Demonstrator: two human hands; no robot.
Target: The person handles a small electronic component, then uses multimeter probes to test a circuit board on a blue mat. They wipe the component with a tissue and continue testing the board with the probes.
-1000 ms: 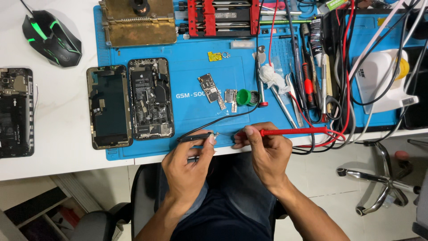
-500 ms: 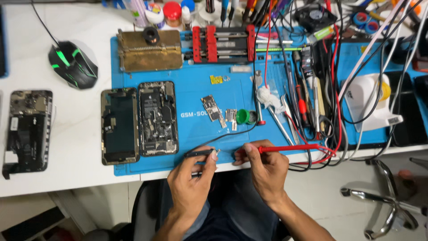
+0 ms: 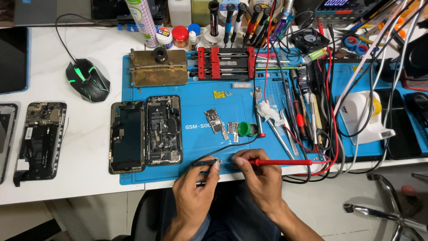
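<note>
My left hand point(image 3: 196, 192) grips a black test probe point(image 3: 204, 163) at the front edge of the blue work mat point(image 3: 196, 102). My right hand point(image 3: 258, 176) grips a red test probe point(image 3: 281, 162) whose lead runs off to the right. The two probe tips meet between my fingertips over something too small to make out. An opened phone point(image 3: 163, 129) and its detached screen point(image 3: 127, 136) lie side by side on the mat's left part. Small circuit boards point(image 3: 215, 120) and a green cap point(image 3: 244, 129) sit in the mat's middle.
A black mouse with green lights point(image 3: 88, 80) and another opened phone point(image 3: 40, 138) lie on the white table at left. A brass holder point(image 3: 158, 69) and red clamp jig point(image 3: 227, 62) stand behind. Tweezers, screwdrivers and tangled cables point(image 3: 307, 120) crowd the right, beside a white device point(image 3: 363, 118).
The view has tilted up and shifted, so the mat and my hands sit lower and further right in frame. Both hands keep hold of their probes at the mat's front edge.
</note>
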